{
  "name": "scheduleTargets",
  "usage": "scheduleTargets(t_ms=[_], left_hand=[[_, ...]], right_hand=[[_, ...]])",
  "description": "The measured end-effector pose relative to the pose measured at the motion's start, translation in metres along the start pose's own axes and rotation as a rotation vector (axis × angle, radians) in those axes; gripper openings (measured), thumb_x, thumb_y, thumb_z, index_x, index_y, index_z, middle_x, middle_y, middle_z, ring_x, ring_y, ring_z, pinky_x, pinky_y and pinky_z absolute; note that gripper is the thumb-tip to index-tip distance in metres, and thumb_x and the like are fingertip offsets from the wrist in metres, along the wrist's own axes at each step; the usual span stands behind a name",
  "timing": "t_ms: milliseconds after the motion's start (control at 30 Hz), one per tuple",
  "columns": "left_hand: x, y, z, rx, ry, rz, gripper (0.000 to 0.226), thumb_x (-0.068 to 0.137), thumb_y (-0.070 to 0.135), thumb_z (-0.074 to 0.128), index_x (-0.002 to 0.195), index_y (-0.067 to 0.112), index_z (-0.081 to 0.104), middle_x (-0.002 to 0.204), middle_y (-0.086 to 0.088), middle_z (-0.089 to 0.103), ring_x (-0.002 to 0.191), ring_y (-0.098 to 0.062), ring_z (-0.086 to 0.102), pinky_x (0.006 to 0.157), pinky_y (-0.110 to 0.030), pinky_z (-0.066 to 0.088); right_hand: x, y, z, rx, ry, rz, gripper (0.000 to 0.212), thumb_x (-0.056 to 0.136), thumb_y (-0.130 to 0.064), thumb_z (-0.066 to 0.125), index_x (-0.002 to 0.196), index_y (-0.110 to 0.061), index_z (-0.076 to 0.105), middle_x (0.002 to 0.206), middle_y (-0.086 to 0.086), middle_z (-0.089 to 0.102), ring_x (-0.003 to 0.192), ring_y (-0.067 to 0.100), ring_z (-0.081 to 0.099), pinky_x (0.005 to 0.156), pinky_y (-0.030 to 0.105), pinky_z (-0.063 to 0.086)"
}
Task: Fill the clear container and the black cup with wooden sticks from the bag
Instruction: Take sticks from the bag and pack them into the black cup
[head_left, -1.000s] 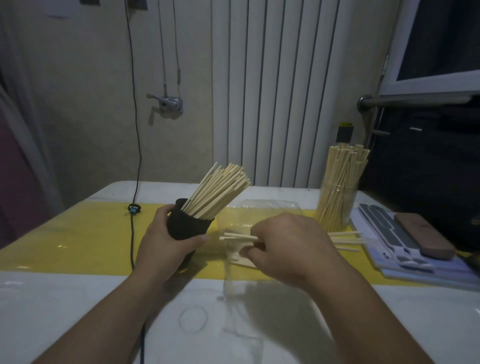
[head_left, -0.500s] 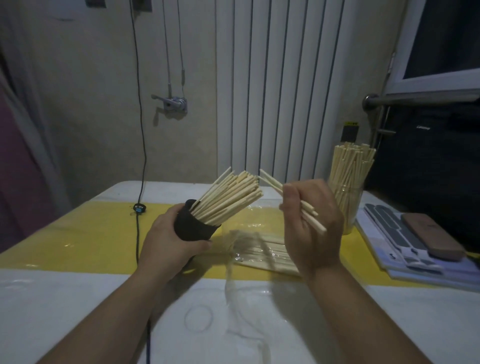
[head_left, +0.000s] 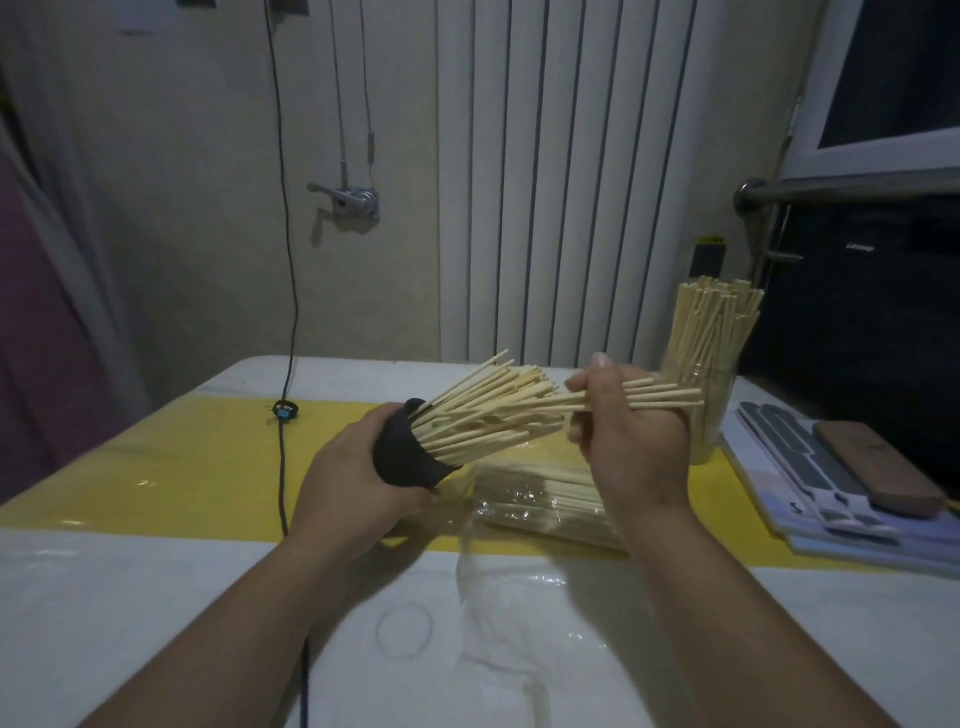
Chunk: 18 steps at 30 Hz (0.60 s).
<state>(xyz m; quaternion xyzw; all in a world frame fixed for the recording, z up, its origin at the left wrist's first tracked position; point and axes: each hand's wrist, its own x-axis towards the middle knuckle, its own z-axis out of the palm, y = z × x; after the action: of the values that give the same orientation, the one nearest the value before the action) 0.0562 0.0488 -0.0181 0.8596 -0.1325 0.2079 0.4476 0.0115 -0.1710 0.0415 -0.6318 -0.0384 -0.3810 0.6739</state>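
Left hand (head_left: 353, 483) grips black cup (head_left: 410, 452) round its body, cup tilted hard with its mouth facing right; base is hidden in the palm, so contact with the desk (head_left: 156, 597) can't be confirmed. Cup is packed, its sticks (head_left: 493, 421) fanning out to the right. Right hand (head_left: 634, 447) is closed round a small bundle of sticks (head_left: 660, 402), held roughly level, the bundle's left ends in among the fan at the cup's mouth, right ends poking out past the palm. Both hands sit above the middle of the desk, over a yellow strip (head_left: 156, 467) that runs from left edge to right edge. Clear bag (head_left: 540, 499) lies flat on that strip just below the hands, sticks visible inside, loose plastic trailing toward the near edge. Clear container (head_left: 719, 410) stands upright toward the far right corner, partly behind the right hand, full of upright wooden sticks (head_left: 711, 322) standing well above its rim. Black cable (head_left: 282, 483) crosses the desk from far edge to near edge, left of the cup. Flat grey stack (head_left: 810, 467) at the right edge, brown block (head_left: 878, 470) on top.
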Motion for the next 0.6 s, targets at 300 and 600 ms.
scheduleTargets(t_ms=[300,600], left_hand=[[0.0,0.001,0.001,0.017,-0.031,0.028,0.084,0.046,0.028,0.086,0.12,0.054,0.054,0.104,0.026,0.066,0.095,0.002,0.06,0.071,-0.02,0.047],[0.0,0.003,0.0,0.014,-0.027,0.041,0.083,0.043,0.032,0.084,0.113,0.062,0.051,0.102,0.03,0.063,0.095,0.007,0.058,0.071,-0.016,0.044]], right_hand=[[0.007,0.011,-0.003,-0.127,0.021,0.025,0.027,0.089,-0.022,0.072,0.064,-0.015,0.064,0.057,-0.016,0.063,0.056,-0.005,0.057,0.056,0.011,0.044],[0.005,0.014,0.0,-0.145,-0.23,0.211,0.049,0.064,-0.059,0.081,0.1,-0.031,0.063,0.117,0.0,0.06,0.107,0.015,0.059,0.088,0.031,0.048]])
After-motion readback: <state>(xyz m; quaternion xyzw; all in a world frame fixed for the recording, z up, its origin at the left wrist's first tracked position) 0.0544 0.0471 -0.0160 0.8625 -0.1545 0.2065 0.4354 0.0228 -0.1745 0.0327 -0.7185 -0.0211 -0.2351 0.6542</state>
